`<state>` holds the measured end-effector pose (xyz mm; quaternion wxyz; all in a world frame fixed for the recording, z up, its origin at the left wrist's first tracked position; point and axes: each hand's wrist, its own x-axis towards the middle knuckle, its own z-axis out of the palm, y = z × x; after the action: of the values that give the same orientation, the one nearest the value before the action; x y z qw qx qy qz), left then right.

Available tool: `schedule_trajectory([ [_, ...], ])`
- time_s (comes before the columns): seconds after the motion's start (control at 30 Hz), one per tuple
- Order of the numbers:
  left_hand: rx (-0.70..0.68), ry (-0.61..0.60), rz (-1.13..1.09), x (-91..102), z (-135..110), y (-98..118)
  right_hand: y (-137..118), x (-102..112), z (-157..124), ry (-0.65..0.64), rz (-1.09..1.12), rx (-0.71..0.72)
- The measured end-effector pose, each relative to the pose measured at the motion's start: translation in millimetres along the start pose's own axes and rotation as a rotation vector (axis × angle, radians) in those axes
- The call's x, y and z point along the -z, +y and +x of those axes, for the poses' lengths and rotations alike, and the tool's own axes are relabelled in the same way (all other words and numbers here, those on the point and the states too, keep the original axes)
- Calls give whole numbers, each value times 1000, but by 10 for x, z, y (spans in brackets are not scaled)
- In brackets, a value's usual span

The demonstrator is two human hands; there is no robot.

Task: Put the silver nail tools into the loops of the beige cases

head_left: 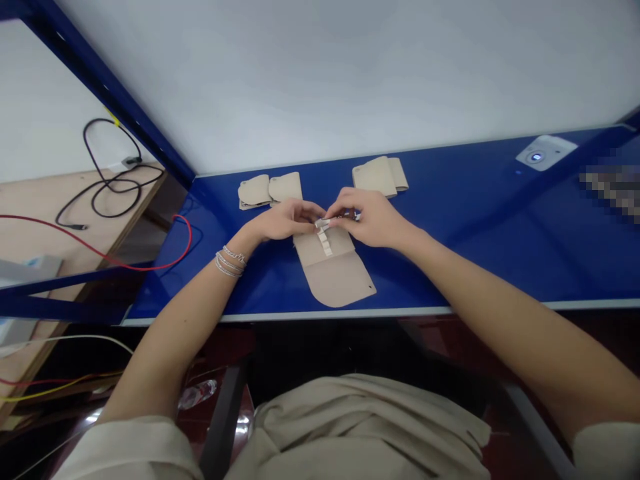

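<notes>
At the far left of the frame, a black cable [111, 175] lies looped on a wooden board [45, 200], and a red wire [107, 252] runs from that board to the left corner of the blue worktop [480, 247]. Low at lower left, below the worktop's front edge, lies a clear plastic water bottle [197, 393].

Silver chain bracelets [230, 262] circle the person's left wrist. Near the upper left of centre, two folded beige pieces [270, 190] sit side by side on the worktop, just above the left hand [287, 221]. At the middle of the frame, the left hand's grip is narrow, its fingertips closed on one end of a small pale piece [323, 223]. The right hand [367, 217] comes in from the other side, and its grip is just as narrow, pinching the same piece from the right; the fingers hide most of it. That piece sits at the top of a row of small pale tabs [325, 243] on a beige flap panel [335, 277], which lies flat on the worktop directly below both hands. Another folded beige piece [380, 177] lies above the right hand, well apart from it. At the upper right, a round device [536, 157] with a blue light sits on a pale plate at the worktop's far edge.
</notes>
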<state>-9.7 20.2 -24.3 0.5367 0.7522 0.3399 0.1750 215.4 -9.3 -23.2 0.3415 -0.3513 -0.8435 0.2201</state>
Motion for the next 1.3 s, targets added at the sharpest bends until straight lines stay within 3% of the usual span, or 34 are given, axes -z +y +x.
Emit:
schedule_trajectory([
  [0.47,-12,-29,-72,48,2,-64,45,-45,-22,-2,91,-8],
  [0.67,13,-22,-69,39,-6,-36,53,-67,-18,-2,5,108],
  [0.93,39,-35,-88,31,2,-34,45,-58,-13,-93,-204,260],
  [1.3,35,3,-90,39,-9,-10,3,-97,-14,-5,-178,124],
])
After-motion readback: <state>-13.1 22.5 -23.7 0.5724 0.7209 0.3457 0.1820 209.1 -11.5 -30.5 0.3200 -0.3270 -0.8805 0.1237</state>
